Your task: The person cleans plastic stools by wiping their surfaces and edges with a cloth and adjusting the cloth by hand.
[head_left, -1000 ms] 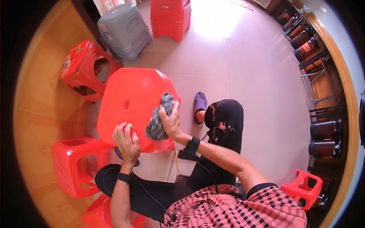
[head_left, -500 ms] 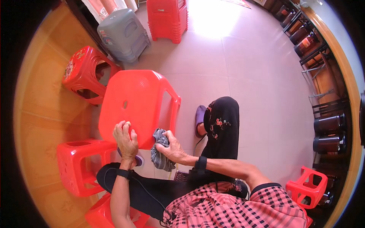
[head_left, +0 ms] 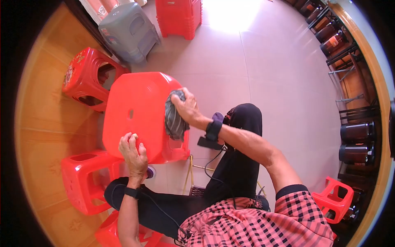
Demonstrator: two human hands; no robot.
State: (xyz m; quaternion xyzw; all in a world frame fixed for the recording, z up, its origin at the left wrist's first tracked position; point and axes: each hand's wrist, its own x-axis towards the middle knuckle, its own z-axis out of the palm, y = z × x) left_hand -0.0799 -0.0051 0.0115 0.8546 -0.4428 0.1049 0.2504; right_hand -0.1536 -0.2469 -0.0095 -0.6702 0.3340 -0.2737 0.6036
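Note:
A red plastic stool (head_left: 142,94) stands before me, its seat with a small slot facing up. My left hand (head_left: 134,158) grips the near edge of this seat, fingers bent on top of it. In my right hand (head_left: 187,108) is a crumpled grey striped cloth (head_left: 176,120), pressed against the seat's right edge. Part of the cloth hangs over the stool's side. The right fingers are closed around its upper part, and the palm side is hidden.
Other red stools (head_left: 84,179) stand at the left wall, one with a flowered seat (head_left: 74,72). Grey stacked stools (head_left: 127,31) and a red stack (head_left: 179,18) are farther off. Dark jars (head_left: 357,132) line the right side. A small red stool (head_left: 335,197) stands lower right.
My right hand has moved forward with the cloth, from the stool's near corner up along its right edge. The stool is tilted differently; my left hand stays on the near edge.

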